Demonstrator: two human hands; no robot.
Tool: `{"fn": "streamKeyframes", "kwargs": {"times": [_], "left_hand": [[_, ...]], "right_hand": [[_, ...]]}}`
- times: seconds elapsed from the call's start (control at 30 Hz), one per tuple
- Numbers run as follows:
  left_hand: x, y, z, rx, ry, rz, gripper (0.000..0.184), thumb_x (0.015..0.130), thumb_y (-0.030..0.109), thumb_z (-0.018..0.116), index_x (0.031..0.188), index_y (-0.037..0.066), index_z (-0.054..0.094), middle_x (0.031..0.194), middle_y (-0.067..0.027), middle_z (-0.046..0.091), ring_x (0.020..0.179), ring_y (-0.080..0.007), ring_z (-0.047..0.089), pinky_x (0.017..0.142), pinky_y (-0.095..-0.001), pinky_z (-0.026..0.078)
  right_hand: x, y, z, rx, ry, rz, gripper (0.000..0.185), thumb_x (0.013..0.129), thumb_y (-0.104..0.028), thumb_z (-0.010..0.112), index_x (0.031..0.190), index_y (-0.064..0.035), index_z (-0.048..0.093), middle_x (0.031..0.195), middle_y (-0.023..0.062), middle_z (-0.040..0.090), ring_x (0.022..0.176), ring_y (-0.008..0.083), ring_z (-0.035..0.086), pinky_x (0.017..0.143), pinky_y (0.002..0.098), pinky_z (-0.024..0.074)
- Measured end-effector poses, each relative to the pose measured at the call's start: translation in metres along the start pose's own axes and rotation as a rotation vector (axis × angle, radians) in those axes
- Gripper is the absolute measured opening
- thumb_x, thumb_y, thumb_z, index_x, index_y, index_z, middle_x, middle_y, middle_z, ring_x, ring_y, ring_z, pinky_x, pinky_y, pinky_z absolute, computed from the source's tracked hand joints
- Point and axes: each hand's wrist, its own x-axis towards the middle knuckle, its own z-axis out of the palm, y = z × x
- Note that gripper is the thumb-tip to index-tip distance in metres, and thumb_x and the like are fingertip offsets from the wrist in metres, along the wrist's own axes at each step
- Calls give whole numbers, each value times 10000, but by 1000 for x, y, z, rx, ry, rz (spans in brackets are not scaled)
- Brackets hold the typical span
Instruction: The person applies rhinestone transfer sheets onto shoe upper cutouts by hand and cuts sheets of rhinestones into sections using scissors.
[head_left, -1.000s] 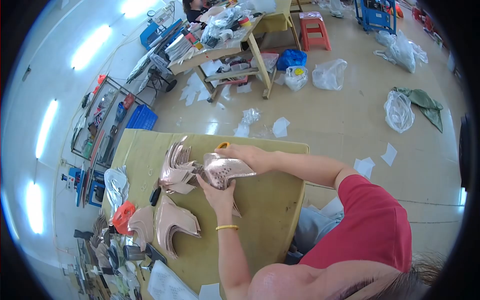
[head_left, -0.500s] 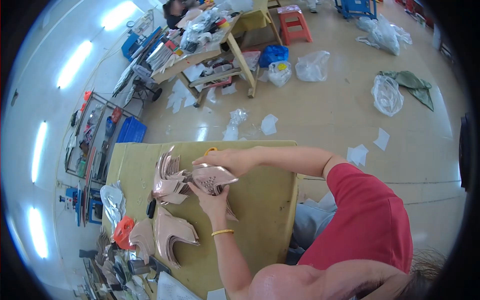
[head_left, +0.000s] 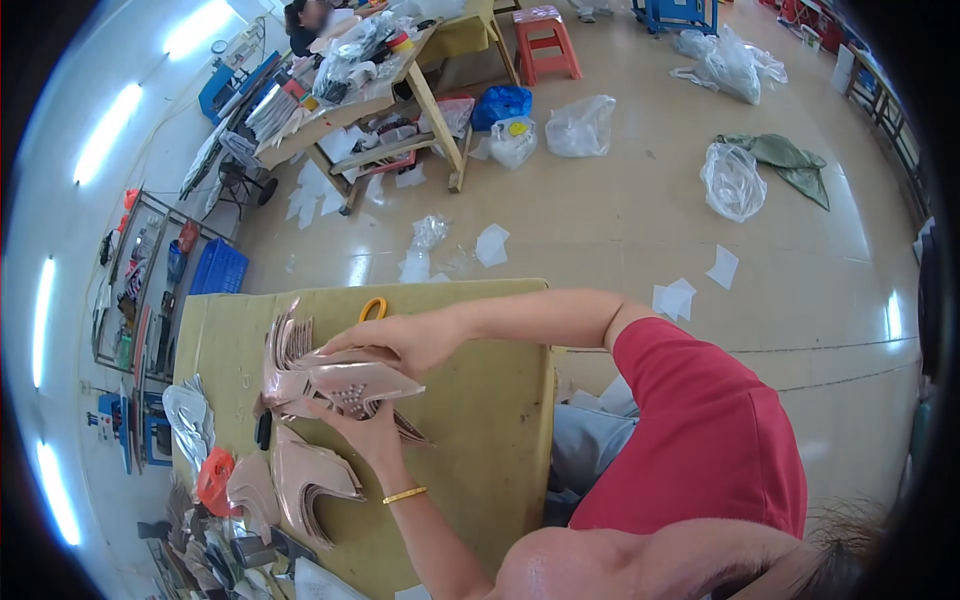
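My right hand (head_left: 405, 342) reaches over the top of a stack of shiny rose-gold shoe upper pieces (head_left: 365, 375) with punched holes, its fingers closed on the far edge. My left hand (head_left: 368, 432), with a yellow bracelet at the wrist, grips the same stack from below. Directly left of it, touching or overlapping, a fanned stack of similar pieces (head_left: 285, 355) lies on the table. A curved stack (head_left: 310, 475) and a paler one (head_left: 253, 490) lie nearer the lower left. Orange scissors handles (head_left: 373, 308) show beyond my right hand.
The work table (head_left: 480, 440) has a yellowish cover. A black object (head_left: 263, 430), an orange-red plastic bag (head_left: 215, 480) and silvery pieces (head_left: 188, 412) lie along its left side. Beyond stand a cluttered bench (head_left: 440, 110), a red stool (head_left: 545, 50) and a blue crate (head_left: 218, 268).
The view has shifted. Both hands have brought the held stack left and lower, closer against the fanned stack. More of the orange scissors handles shows.
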Motion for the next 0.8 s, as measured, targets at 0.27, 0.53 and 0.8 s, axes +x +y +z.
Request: {"fn": "streamKeyframes", "kwargs": {"times": [0.27, 0.53, 0.8], "left_hand": [[-4, 1, -20, 8, 177, -20, 1124, 740, -31, 772, 1546, 69, -5, 1535, -194, 235, 1326, -306, 392, 1115, -403, 362], [3, 2, -19, -45, 191, 80, 1044, 757, -51, 735, 1539, 42, 49, 1532, -174, 238, 1359, -281, 343, 1144, -407, 291], [19, -6, 19, 136, 138, 68, 1109, 704, 41, 783, 1531, 14, 44, 1400, -271, 352, 1241, -385, 448, 1069, -451, 375]], "right_hand": [[15, 90, -28, -263, 53, 415, 499, 870, -149, 598, 1341, -20, 496, 1144, 163, 621, 940, 208, 634, 821, 365, 531], [3, 131, -25, -1246, -180, 51, 130, 799, -196, 657, 839, -74, 641, 828, 118, 677, 844, 331, 660, 701, 435, 536], [-69, 56, -81, -1130, -41, 477, 147, 815, -162, 631, 923, -67, 660, 845, 151, 676, 804, 367, 641, 676, 451, 525]]}}
